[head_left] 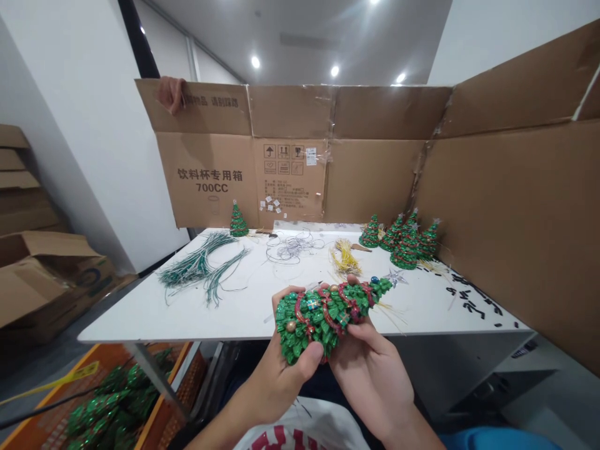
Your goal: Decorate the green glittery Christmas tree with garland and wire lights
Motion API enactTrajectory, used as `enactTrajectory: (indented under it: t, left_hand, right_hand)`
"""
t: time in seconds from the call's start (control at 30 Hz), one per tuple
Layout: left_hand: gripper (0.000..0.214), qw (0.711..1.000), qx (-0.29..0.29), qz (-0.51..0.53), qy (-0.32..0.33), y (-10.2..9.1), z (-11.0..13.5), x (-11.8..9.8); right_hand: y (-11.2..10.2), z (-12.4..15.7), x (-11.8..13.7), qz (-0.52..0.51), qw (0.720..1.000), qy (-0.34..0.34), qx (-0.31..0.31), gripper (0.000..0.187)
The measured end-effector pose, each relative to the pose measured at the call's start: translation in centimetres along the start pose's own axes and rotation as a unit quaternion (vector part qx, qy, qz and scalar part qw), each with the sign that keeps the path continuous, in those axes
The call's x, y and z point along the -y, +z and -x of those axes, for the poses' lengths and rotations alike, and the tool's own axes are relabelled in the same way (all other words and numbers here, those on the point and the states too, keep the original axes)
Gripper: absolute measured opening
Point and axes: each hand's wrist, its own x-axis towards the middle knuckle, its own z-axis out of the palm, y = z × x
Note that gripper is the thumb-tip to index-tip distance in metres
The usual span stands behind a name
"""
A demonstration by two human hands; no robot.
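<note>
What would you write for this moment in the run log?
left hand: holds green tree | right hand: holds green tree | nearby: star, yellow wires

White table [140, 319] — green wire bunches [199, 265], grey wire tangle [290, 247], yellow wire bunch [345, 259], sm. green trees [371, 232], blk bits [473, 300].

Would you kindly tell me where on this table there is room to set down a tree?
White tabletop shows at front left, between the green wire bundles and the held tree, and, smaller, at front right, between the silver star and the black pieces. The back right is crowded with small green trees.
</note>
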Motion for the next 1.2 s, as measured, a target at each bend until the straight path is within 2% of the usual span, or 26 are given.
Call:
enactTrajectory:
  t: [0.4, 0.67, 0.83, 1.07, 1.2]
  left_hand:
    - [0.061, 0.999, -0.012, -0.03, 0.029, -0.15, 0.31, -0.02]
    - [0.054, 0.997, 0.002, -0.038, 0.061, -0.4, 0.18, -0.52]
    - [0.061, 0.999, -0.002, -0.033, 0.043, -0.29, 0.25, -0.12]
    - [0.06, 0.999, -0.02, -0.017, 0.04, -0.22, 0.32, -0.05]
    - [0.06, 0.999, -0.006, -0.027, 0.037, -0.31, 0.36, -0.17]
  right_hand:
    - [0.47, 0.45, -0.32, 0.004, 1.0, 0.008, 0.007, 0.06]
    - [0.1, 0.34, -0.52, -0.014, 1.0, 0.016, 0.013, 0.058]
    - [0.04, 0.41, -0.48, -0.01, 1.0, 0.012, 0.01, 0.059]
    - [-0.01, 0.42, -0.45, -0.017, 1.0, 0.007, 0.003, 0.062]
    - [0.05, 0.4, -0.43, -0.023, 1.0, 0.01, -0.002, 0.065]
